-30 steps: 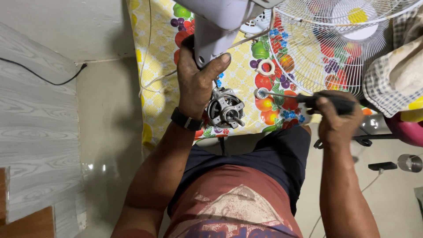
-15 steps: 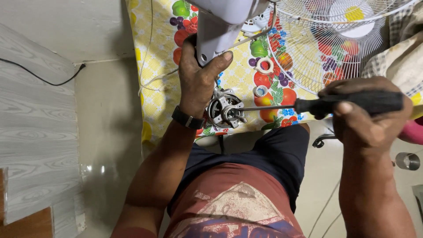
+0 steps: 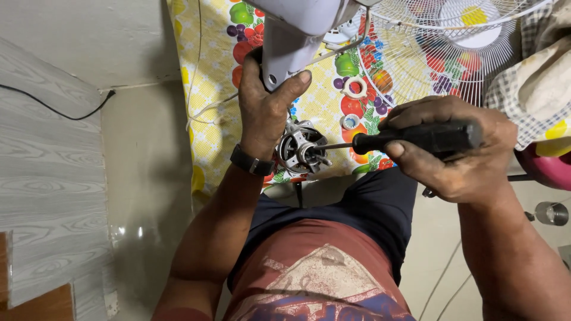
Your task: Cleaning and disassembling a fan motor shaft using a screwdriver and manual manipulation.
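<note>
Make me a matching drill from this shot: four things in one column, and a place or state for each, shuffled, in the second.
Things:
1. screwdriver
2. fan motor
3. wire fan guard
4. wristwatch

Places or states:
A. lying on the fruit-print cloth, upper right
B. on the left arm
C. gripped by the right hand, tip at the motor
D. bare metal, below the grey housing that the left hand holds

Pairs: 1-C, 2-D, 3-A, 4-B
</note>
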